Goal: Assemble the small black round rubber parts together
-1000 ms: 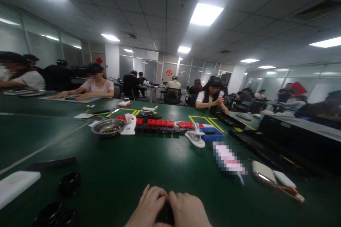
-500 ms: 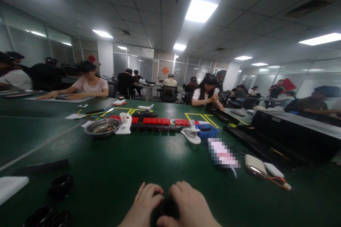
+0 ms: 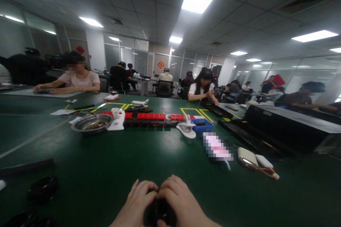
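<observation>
At the bottom centre, a glossy black coiled bundle (image 3: 163, 211), perhaps cable, sits between my two hands just over the green table (image 3: 112, 163). My left hand (image 3: 142, 198) curls round its left side. My right hand (image 3: 179, 198) wraps it from the right, with the thumb low in front. The fingertips of both hands meet at the top, hiding much of the bundle. To the left lie similar glossy black coils, one whole coil (image 3: 43, 188) and others (image 3: 25, 219) cut off by the lower edge.
Ahead stand a metal bowl (image 3: 92, 124) of small parts, red strips (image 3: 151, 116), white clips (image 3: 186, 129) and a blue tray (image 3: 201, 126). A blurred pink packet (image 3: 217, 147), a beige case (image 3: 247, 158) and a large black housing (image 3: 285, 129) lie rightward. Co-workers sit across the table.
The view has turned a little to the right and down, so the table things appear farther left and higher. My right fingers have come over to meet my left ones on the bundle.
</observation>
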A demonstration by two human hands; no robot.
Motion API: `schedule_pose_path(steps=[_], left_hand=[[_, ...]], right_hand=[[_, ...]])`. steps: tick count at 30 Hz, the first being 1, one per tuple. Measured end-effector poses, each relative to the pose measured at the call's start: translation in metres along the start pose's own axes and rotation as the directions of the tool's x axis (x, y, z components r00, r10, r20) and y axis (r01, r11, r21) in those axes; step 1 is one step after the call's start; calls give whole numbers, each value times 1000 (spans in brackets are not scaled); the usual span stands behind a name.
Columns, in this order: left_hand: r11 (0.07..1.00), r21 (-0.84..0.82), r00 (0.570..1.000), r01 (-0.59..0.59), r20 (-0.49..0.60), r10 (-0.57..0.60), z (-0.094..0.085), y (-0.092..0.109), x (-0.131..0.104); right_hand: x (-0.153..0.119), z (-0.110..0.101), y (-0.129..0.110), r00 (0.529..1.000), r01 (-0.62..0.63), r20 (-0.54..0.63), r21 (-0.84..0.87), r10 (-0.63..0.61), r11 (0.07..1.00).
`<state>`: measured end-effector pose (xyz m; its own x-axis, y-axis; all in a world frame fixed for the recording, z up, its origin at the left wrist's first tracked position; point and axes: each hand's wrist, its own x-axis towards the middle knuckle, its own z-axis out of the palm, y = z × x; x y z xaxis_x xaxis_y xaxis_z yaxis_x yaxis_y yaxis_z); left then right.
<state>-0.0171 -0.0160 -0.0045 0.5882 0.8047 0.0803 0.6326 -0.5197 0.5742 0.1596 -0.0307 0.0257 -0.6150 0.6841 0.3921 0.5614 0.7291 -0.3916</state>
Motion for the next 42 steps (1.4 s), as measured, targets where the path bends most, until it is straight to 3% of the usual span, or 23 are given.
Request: schedule_pose_path(steps=[3, 8, 13, 19, 22, 25, 31, 33, 36, 37, 39, 42], left_hand=[[998, -33, 999, -44, -22, 43, 2, -5, 0], [997, -48, 998, -55, -19, 54, 4, -8, -1], [999, -24, 1000, -28, -9, 27, 6, -9, -2], [999, -8, 999, -40, 5, 40, 2, -7, -1], [999, -20, 999, -37, -13, 37, 3, -7, -1], [999, -32, 999, -33, -24, 32, 3, -6, -2], [1000, 5, 999, 10, -54, -9, 0, 3, -3], [1000, -4, 999, 4, -34, -4, 0, 1, -2], [999, -28, 999, -22, -28, 21, 3, -5, -2], [999, -31, 999, -30, -33, 29, 3, -6, -2], [999, -26, 999, -39, -32, 38, 4, -7, -2], [999, -8, 999, -31, -24, 31, 4, -6, -3]], right_hand=[[-1, -4, 2, 993, 99, 42, 146, -106, 984], [-3, 0, 2, 990, -114, -70, 73, 120, 991], [-1, 1, 0, 996, 0, 91, 204, -19, 979], [-4, 1, 0, 977, -206, -24, 104, 210, 973], [-3, 1, 0, 995, -96, 6, 107, 95, 990], [-4, 4, 3, 998, 26, 47, 220, -37, 975], [-5, 4, 2, 969, -219, -76, 190, 237, 957], [-3, -1, 0, 984, -156, -53, 195, 169, 968], [0, -7, -2, 998, 42, 38, 324, -58, 945], [0, -7, -2, 996, 52, 49, 363, -75, 930], [0, -7, -3, 999, -48, 25, 363, 42, 930], [-1, -5, -5, 961, -261, -30, 230, 275, 938]])
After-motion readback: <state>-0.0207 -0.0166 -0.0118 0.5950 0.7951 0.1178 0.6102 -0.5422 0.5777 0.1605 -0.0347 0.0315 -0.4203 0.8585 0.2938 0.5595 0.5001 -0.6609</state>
